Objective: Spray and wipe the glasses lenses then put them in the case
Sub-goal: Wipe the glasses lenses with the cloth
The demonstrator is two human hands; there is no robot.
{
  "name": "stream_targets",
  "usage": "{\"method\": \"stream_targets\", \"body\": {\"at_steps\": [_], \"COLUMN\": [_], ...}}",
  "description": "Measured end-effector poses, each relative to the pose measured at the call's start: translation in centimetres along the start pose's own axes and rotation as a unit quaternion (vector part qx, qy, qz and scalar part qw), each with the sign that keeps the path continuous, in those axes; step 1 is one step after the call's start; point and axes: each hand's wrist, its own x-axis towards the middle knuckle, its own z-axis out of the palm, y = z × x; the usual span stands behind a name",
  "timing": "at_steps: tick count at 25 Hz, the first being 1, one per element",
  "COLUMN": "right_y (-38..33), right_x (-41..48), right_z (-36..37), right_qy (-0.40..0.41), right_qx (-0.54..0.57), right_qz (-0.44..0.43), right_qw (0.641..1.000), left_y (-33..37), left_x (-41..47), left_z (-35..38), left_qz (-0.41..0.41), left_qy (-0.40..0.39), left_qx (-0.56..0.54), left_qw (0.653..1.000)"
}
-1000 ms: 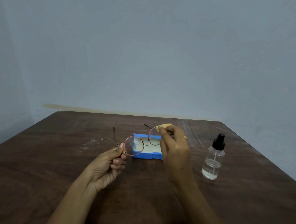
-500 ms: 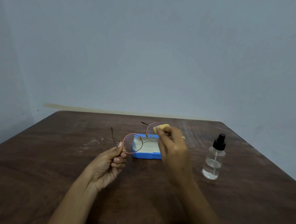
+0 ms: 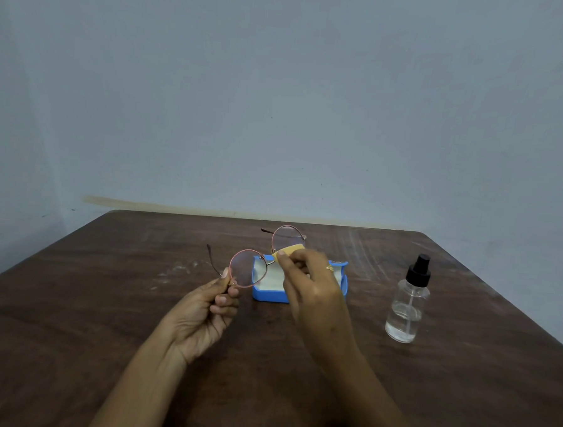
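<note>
Round glasses with a thin pink-red frame [image 3: 248, 268] are held up above the table. My left hand [image 3: 203, 313] pinches the frame at the outer edge of the left lens. My right hand [image 3: 312, 286] holds a small yellow cloth [image 3: 288, 249] against the lower part of the right lens. Behind the hands lies the open blue case [image 3: 269, 294] with a white lining, partly hidden by my right hand. A clear spray bottle [image 3: 407, 309] with a black nozzle stands upright at the right.
A dark brown wooden table [image 3: 106, 302] with pale scuff marks carries everything. Its far edge meets a plain grey-blue wall, and the right edge runs just past the bottle.
The glasses have tilted, the right lens rising further from the case. My right hand with the cloth has slid down to the lower part of that lens.
</note>
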Motion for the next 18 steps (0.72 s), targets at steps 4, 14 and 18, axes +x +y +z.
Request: {"method": "stream_targets", "body": {"at_steps": [4,14,18], "right_y": [1.1,-1.2,-0.6], "right_x": [0.3,-0.5,-0.2], "right_z": [-0.4,0.6,0.2], "right_qy": [0.05,0.019,0.036], "right_qx": [-0.009,0.02,0.018], "right_qz": [0.047,0.086,0.103], "right_qw": [0.998,0.996,0.994], "left_y": [0.1,0.1,0.1], "left_x": [-0.1,-0.2,-0.3], "left_z": [0.2,0.0,0.2], "left_qz": [-0.012,-0.008,-0.013], "left_qy": [-0.047,-0.049,-0.043], "left_qx": [0.009,-0.004,0.004], "left_qw": [0.999,0.999,0.999]}}
